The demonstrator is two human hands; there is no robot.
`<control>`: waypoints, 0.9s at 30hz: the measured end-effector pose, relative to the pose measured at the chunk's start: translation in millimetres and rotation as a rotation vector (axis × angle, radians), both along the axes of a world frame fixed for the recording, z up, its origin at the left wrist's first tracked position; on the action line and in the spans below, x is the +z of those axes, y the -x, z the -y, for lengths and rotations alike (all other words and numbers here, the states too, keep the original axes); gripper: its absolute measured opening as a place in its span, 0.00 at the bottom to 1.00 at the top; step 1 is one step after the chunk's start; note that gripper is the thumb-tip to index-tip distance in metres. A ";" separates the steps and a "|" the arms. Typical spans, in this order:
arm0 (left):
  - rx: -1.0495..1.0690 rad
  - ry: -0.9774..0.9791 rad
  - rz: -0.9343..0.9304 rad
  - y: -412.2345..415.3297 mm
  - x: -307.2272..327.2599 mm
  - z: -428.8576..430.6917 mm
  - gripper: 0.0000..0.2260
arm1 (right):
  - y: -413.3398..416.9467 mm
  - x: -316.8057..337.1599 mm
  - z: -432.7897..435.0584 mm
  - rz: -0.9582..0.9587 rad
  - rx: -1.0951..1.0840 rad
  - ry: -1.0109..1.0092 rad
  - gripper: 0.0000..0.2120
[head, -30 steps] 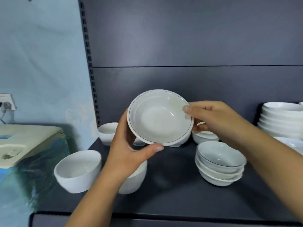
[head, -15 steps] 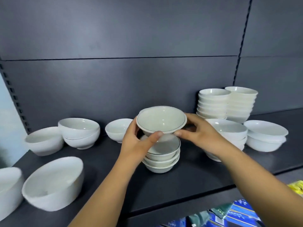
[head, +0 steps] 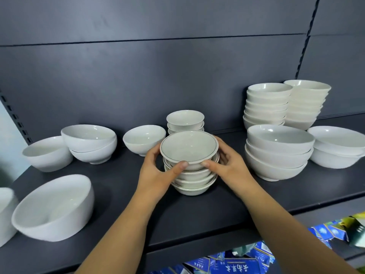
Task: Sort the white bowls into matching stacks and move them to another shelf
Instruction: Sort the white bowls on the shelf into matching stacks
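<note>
Line-rimmed bowl [head: 189,149] atop matching stack [head: 192,182], between left hand [head: 156,173] and right hand [head: 229,167]

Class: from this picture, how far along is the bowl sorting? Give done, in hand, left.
Done: matching stacks stand at the right, such as the tall stack and the wide-bowl stack. In hand: left hand and right hand hold a line-rimmed bowl atop the line-rimmed stack. Left: loose bowls at the left, such as the tilted bowl, look unsorted; no move to another shelf shows.
</note>
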State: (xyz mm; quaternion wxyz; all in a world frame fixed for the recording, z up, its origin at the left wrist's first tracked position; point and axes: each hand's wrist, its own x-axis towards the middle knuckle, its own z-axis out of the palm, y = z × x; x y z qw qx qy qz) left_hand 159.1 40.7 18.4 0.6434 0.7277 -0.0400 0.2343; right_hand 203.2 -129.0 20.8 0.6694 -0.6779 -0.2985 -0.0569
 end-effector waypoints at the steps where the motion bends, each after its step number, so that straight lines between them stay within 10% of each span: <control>1: 0.002 0.000 -0.002 -0.2 -1.8 0.3 0.33 | 0.1 -3.5 -0.5 -0.013 -0.008 -0.028 0.28; 15: -0.083 0.061 0.001 1.3 -6.4 6.6 0.42 | 6.3 -16.9 0.5 -0.068 -0.029 -0.054 0.23; 27: -0.168 -0.150 -0.092 -4.7 -20.8 9.0 0.55 | 9.3 -20.9 0.7 -0.141 -0.050 -0.038 0.38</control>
